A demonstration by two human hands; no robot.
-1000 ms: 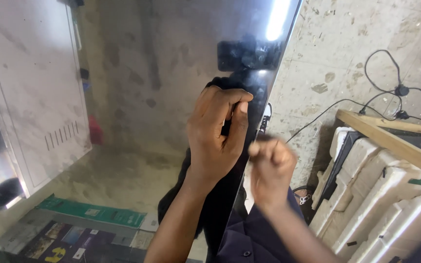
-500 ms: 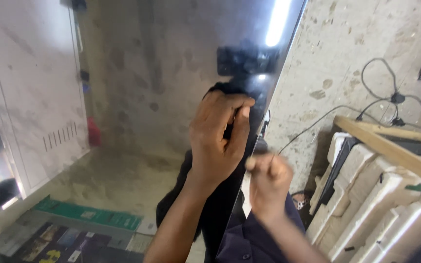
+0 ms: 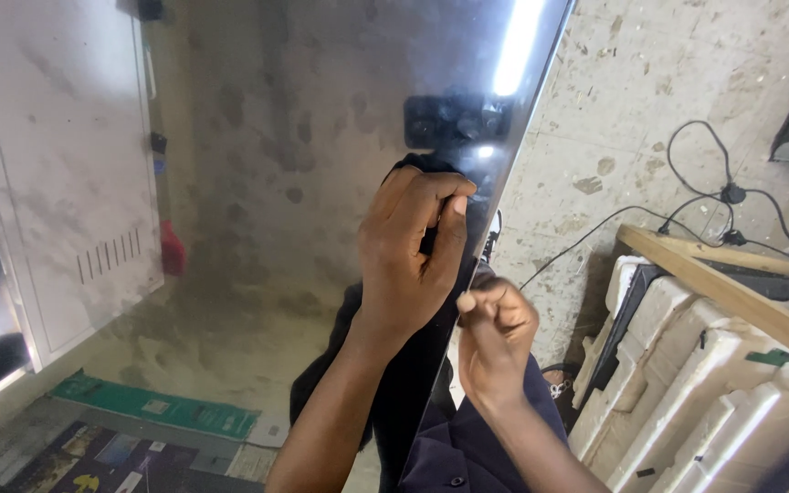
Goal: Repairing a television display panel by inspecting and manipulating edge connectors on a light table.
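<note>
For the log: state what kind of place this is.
Probably a repair or assembly workshop for flat screens. A large glossy panel is held by the hands, white foam packing blocks stand by a wooden rail, and loose cables lie on the stained concrete floor.

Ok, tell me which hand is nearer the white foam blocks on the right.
Right. The right hand is curled at the glossy panel's edge, on the side toward the foam blocks; the left hand presses on the panel face, farther from them.
</note>
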